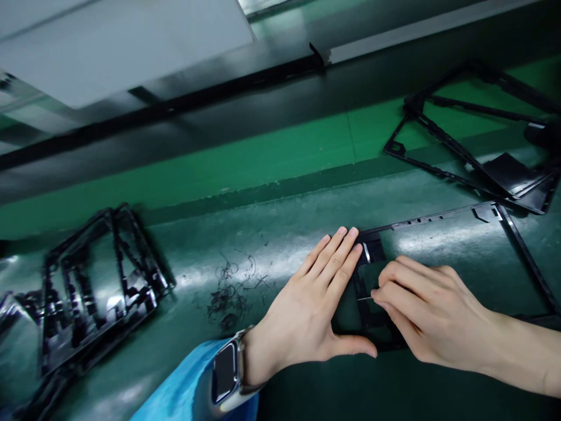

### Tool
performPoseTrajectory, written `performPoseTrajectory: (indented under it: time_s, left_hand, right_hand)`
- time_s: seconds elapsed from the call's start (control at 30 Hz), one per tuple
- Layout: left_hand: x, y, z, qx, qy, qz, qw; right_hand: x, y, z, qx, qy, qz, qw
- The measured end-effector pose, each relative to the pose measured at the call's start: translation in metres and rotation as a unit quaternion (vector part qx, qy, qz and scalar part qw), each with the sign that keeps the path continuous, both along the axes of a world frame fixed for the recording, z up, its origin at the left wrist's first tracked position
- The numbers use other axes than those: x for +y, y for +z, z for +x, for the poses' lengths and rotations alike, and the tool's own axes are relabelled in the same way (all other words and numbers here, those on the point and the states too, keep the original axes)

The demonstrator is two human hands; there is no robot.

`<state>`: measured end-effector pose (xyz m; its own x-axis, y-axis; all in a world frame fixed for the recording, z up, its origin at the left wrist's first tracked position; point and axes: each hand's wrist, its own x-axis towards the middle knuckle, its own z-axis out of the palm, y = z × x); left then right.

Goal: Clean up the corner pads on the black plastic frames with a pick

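A rectangular black plastic frame lies flat on the green work surface. My left hand rests on the frame's left end, palm down, with its fingers straight and the thumb spread away. Over the same end, my right hand is closed in a pinch. A thin, shiny sliver shows at its fingertips, but I cannot tell whether it is a held tool or part of the frame. The right hand covers part of the frame's lower side.
Black curly shavings are scattered left of my left hand. A stack of black frames leans together at far left. More black frames overlap at the upper right. A dark bar runs along the back, below a white panel.
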<state>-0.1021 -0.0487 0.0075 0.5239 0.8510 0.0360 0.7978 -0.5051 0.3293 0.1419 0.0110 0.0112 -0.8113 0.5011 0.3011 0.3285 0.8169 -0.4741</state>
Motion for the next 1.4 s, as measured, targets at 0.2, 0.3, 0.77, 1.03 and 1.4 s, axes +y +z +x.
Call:
performPoseTrajectory:
  time_s: [0.2, 0.3, 0.77, 1.03, 1.4]
  left_hand:
    - [0.0007, 0.0000, 0.0004, 0.005, -0.004, 0.006, 1.000]
    - [0.0004, -0.0004, 0.0002, 0.006, -0.006, 0.014, 1.000]
    - [0.0009, -0.0006, 0.0006, 0.001, -0.004, 0.014, 1.000]
    - [0.0007, -0.0007, -0.0001, 0.003, -0.007, 0.010, 1.000]
    - [0.0007, -0.0009, 0.0008, -0.003, -0.006, 0.007, 1.000]
  right_hand:
    - [0.0025, 0.0008, -0.0015, 0.007, 0.010, -0.023, 1.000]
    - [0.0020, 0.0005, -0.0017, 0.005, 0.012, -0.032, 0.999]
    - [0.0021, -0.0015, -0.0024, 0.018, -0.003, -0.035, 0.999]
    - [0.0015, -0.0010, -0.0011, 0.019, -0.002, -0.045, 0.999]
    - [0.0018, -0.0013, -0.0010, 0.019, -0.001, -0.046, 0.999]
